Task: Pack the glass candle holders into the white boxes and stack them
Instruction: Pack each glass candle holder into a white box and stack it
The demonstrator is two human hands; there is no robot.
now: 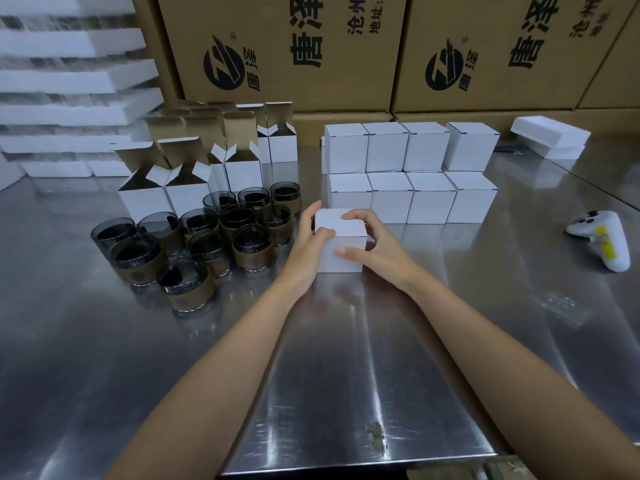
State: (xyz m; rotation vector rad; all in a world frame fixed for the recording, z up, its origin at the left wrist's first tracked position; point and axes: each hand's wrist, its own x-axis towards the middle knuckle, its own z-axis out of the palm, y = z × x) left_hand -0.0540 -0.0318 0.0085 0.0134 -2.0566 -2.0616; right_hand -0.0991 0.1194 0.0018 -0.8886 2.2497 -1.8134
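A closed white box (341, 226) stands on the steel table (346, 358) in the middle. My left hand (306, 244) grips its left side with the thumb on its top. My right hand (370, 244) holds its right side, fingers on the top and front. Behind it, closed white boxes (408, 173) are stacked in two rows. To the left stand several smoked-glass candle holders (194, 244) with brown bands. Behind those, several open white boxes (194, 168) stand with their flaps up.
A white game controller (602, 239) with a yellow tag lies at the right. Large printed cardboard cartons (294, 46) form a wall at the back. White foam trays (69, 81) are stacked at the far left, and foam pieces (550, 136) lie at the back right.
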